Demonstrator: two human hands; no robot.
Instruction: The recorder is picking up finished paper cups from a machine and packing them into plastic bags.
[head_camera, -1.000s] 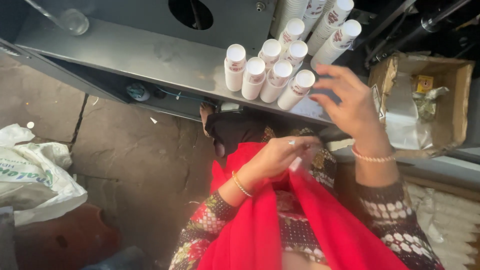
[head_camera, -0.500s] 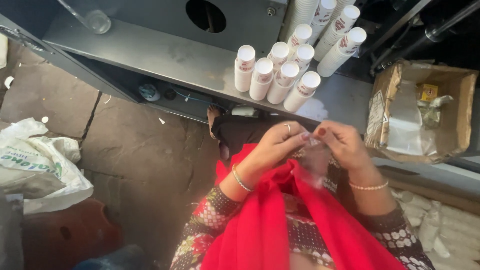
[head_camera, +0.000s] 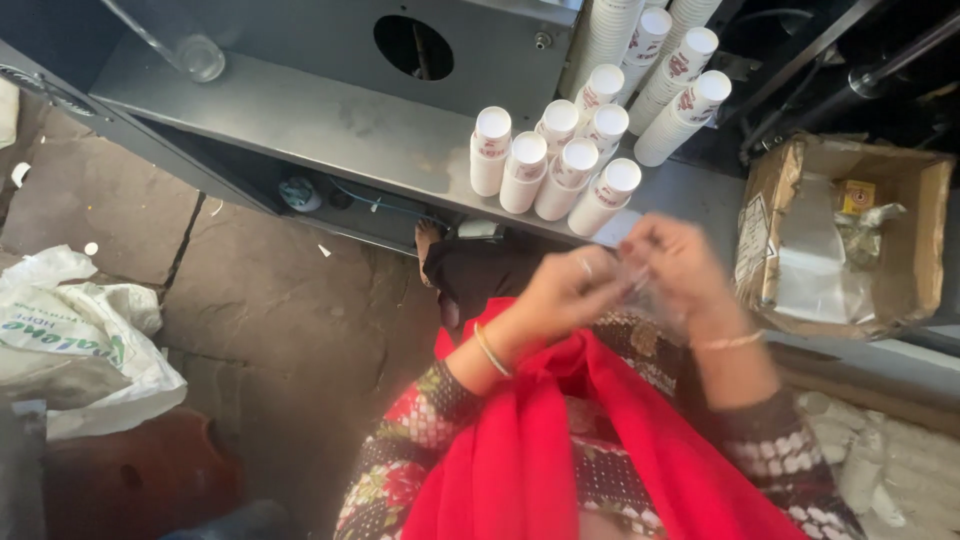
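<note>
head view: a thin clear plastic wrap (head_camera: 640, 290) is pinched between the left hand (head_camera: 570, 290) and right hand (head_camera: 685, 265), both closed on it, just below the grey shelf (head_camera: 330, 125). stacks of white paper cups (head_camera: 550, 165) are already stood on that shelf; the wrap looks unopened, though it's blurred.

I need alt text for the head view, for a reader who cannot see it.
Two hands, left hand and right hand, meet over a small clear wrapper, blurred. Behind them, stacks of white paper cups lie on a grey metal shelf; a cardboard box sits at right.
</note>
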